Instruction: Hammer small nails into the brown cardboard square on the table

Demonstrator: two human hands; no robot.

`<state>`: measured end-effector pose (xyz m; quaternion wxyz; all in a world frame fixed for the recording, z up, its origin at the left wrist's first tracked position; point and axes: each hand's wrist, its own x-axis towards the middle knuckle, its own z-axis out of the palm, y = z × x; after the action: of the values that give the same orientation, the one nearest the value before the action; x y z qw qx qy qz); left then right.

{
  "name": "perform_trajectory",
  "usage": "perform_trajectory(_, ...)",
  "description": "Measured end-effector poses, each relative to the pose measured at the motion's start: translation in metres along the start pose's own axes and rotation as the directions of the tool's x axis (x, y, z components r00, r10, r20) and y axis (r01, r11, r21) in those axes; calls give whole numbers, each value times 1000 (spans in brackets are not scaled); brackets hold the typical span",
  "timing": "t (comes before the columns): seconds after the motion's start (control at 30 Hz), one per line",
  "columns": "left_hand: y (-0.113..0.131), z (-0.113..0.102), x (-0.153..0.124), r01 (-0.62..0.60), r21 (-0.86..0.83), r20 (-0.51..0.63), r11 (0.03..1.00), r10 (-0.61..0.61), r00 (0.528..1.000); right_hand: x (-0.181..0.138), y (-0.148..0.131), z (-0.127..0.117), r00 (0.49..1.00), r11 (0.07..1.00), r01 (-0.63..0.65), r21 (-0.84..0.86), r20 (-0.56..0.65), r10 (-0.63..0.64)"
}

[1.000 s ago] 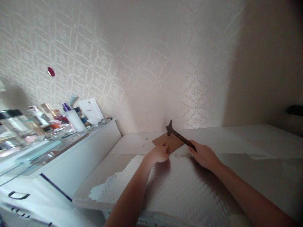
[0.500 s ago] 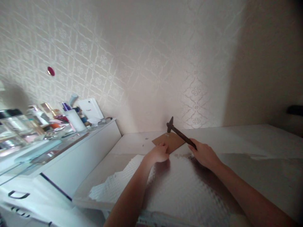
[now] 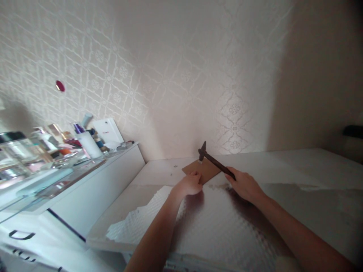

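Near the foot of a patterned wall [image 3: 181, 113], on a white table [image 3: 283, 166], holds down a brown board [image 3: 208, 173] with the left hand [image 3: 190, 184], pressing bent fingers over its near side; cannot tell whether also pinching the edge from below. With the right hand [image 3: 244, 185], grasps a hammer [image 3: 217, 163] firmly by the end of the handle, slanting it leftward across the board with the pointed end up and the flat face down. Has that face right at a small pale bit [image 3: 200, 163] on the board's far part; too small to name, and hard to say whether touching it or hovering just above. Looks to be at the tapping step, steadying with one hand and striking with the other. Calls next, probably, for short, square taps, and for keeping the left fingers back from the face. Has a bumpy white sheet [image 3: 147, 211] beneath the forearms and, leftward, a cabinet [image 3: 121, 173] crowded with bottles [image 3: 90, 145].
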<state>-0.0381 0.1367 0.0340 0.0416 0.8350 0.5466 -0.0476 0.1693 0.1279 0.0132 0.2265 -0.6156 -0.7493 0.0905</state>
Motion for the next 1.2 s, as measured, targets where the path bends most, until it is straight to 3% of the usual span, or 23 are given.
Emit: perform_trajectory(1.2, 2, -2, -1, 2, 15, 2, 1000, -2, 1000, 0, 0, 3, 999, 999, -31, -35, -7, 31)
